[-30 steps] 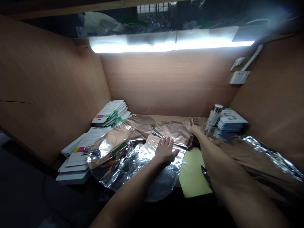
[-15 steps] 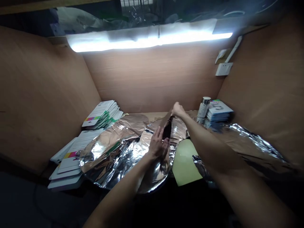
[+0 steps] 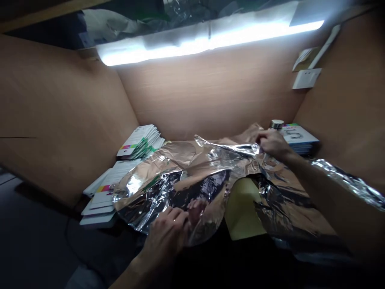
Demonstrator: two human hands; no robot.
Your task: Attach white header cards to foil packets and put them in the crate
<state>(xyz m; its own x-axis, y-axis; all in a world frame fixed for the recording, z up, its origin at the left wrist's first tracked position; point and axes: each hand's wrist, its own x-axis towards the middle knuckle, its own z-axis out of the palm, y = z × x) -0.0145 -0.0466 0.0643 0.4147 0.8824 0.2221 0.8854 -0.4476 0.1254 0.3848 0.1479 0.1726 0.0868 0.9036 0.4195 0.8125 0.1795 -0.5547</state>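
In the head view, the left hand (image 3: 165, 235) is curled shut on the near edge of the big shiny foil (image 3: 192, 168). The right hand (image 3: 272, 144) pinches its far edge. The foil partly covers one yellow sheet (image 3: 240, 208). One stack of cards (image 3: 140, 142) and another (image 3: 99, 204) sit on the left; a third (image 3: 297, 138) and one bottle (image 3: 276, 124) sit on the right.
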